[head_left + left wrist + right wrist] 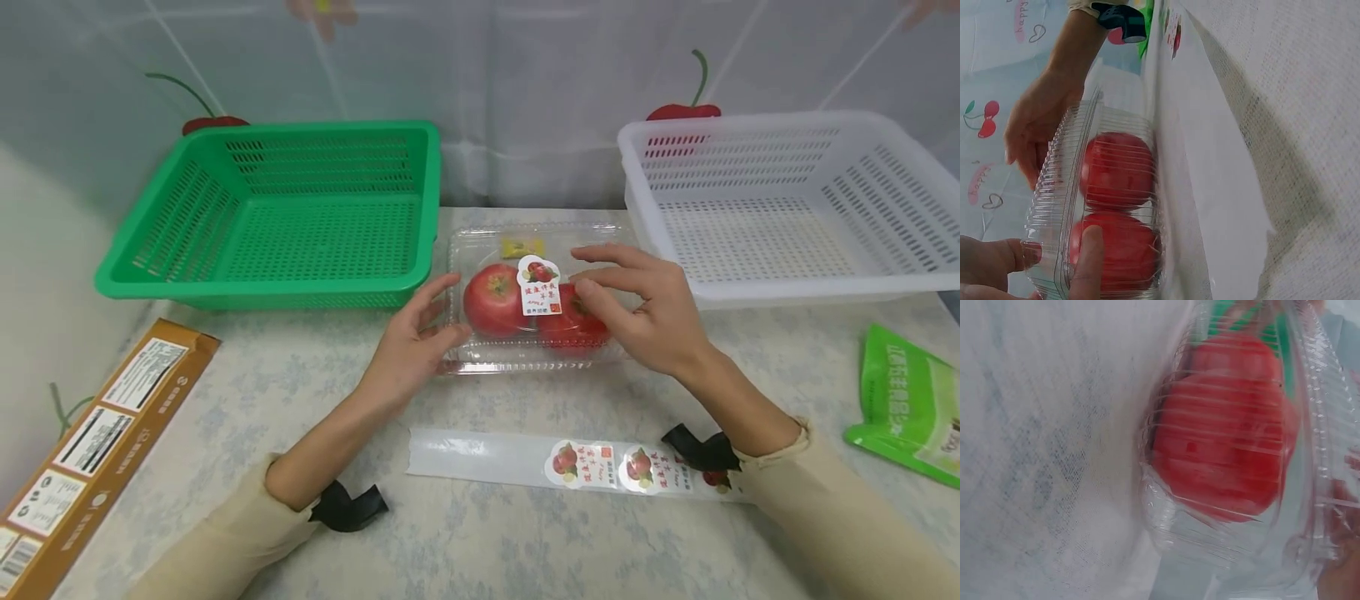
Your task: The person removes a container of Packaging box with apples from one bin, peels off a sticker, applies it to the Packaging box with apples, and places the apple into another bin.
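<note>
In the head view a clear plastic clamshell box (517, 354) lies closed on the table, with two red apples (491, 304) and a small yellow packet (522, 247) inside. An apple-shaped label (542, 300) sticks to its lid. My left hand (408, 342) holds the box's left end, thumb at the front corner; the left wrist view shows that thumb (1088, 262) against the front wall. My right hand (645, 308) is over the lid's right part, fingers spread and loosely bent. Whether its fingertips touch the lid I cannot tell. The right wrist view is blurred.
A strip of labels (480, 454) lies in front of the box, partly under the right sleeve. Behind stand a green basket (300, 287) at left and a white basket (810, 287) at right. A brown carton (112, 442) lies far left, a green bag (911, 408) far right.
</note>
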Tool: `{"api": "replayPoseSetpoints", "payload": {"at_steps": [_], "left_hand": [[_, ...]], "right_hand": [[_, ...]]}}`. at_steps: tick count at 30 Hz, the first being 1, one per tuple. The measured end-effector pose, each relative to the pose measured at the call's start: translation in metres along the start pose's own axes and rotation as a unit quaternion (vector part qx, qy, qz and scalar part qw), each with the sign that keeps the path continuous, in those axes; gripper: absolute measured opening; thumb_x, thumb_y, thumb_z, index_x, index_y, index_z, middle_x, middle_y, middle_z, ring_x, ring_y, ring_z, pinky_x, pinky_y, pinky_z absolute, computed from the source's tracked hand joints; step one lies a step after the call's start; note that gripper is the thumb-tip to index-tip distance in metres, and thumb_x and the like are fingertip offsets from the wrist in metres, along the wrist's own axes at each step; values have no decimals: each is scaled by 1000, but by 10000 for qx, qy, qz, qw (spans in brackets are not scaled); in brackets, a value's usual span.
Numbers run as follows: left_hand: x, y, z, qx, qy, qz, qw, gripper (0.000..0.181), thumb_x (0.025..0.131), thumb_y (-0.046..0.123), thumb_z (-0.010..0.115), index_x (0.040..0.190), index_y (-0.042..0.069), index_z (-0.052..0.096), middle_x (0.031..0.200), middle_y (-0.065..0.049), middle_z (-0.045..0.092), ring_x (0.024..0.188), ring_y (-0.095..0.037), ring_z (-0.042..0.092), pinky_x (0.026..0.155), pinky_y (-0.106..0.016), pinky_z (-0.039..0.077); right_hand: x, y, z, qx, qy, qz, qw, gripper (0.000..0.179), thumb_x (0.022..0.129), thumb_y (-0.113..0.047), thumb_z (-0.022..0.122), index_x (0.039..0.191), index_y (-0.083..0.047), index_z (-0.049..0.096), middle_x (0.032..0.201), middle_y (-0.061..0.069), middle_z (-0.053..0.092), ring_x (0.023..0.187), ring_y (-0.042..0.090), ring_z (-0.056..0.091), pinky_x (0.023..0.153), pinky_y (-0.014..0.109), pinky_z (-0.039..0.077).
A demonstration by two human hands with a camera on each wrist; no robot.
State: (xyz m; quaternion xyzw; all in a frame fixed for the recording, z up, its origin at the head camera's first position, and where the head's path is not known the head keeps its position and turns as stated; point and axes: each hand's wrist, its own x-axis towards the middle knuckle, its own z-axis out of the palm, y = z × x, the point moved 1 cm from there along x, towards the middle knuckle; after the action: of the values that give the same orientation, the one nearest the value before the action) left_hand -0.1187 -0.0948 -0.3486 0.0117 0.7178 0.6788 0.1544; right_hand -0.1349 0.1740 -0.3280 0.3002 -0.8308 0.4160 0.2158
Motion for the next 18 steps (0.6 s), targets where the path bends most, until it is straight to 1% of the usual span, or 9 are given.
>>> {"api": "replayPoseSetpoints", "payload": {"at_steps": [4,6,7,9,10,11,13,16,18], "left_hand": [[-1,0,1,106,37,-3,9999,63,93,4,61,149,28,43,155,-14,33,128,-33,49,78,-45,57],[-2,1,0,191,1,-4,9998,64,94,4,61,150,28,42,155,-14,32,129,-34,48,79,-45,57],[-2,1,0,267,-38,1,9996,64,94,5,61,150,28,41,155,-14,32,130,-36,47,79,-45,57],[-3,2,-1,498,-167,19,9986,65,95,9,61,152,29,37,156,-14,29,131,-39,45,81,-44,57],[-3,3,-2,649,-252,45,9976,65,96,11,60,153,29,34,157,-14,27,131,-40,44,82,-45,56],[-3,3,-2,773,-342,73,9964,66,96,12,59,154,29,32,158,-14,24,132,-42,43,84,-45,55],[-3,4,-1,954,-502,139,9941,67,98,15,57,156,30,27,160,-14,20,131,-44,43,85,-46,55],[-2,5,0,1086,-615,210,9920,68,99,17,55,157,32,24,161,-14,17,128,-44,46,87,-47,54],[-2,4,-1,1112,-584,189,9919,68,98,18,56,156,34,25,160,-14,18,126,-42,48,85,-46,54]], "right_hand": [[-10,-10,-15,418,460,622,9961,22,94,-4,57,108,3,74,115,11,69,109,19,62,94,24,46],[-15,-13,-28,1289,746,1039,9834,24,98,-2,54,112,8,70,113,13,69,103,20,65,94,24,48],[-17,-13,-36,1841,918,1267,9704,24,99,-1,53,114,11,68,111,15,69,100,21,66,93,25,49],[-22,-8,-55,2885,1373,1710,9320,25,100,-1,54,115,16,64,107,19,69,90,25,69,87,29,54],[-25,-4,-66,3326,1681,1995,9063,26,99,-2,56,116,16,63,105,20,69,86,27,69,82,31,56],[-29,2,-77,3715,2064,2265,8764,27,98,-2,58,117,16,63,103,21,69,81,28,69,76,33,57],[-39,14,-99,3877,2837,2792,8314,28,96,-6,62,120,10,63,100,18,66,72,27,67,67,32,58],[-59,33,-125,3605,3901,3501,7715,29,95,-7,65,123,-1,64,94,9,56,64,18,55,57,28,57],[-72,43,-135,3303,4302,3944,7418,34,95,-7,65,128,-11,60,99,4,45,71,14,44,55,24,55]]}}
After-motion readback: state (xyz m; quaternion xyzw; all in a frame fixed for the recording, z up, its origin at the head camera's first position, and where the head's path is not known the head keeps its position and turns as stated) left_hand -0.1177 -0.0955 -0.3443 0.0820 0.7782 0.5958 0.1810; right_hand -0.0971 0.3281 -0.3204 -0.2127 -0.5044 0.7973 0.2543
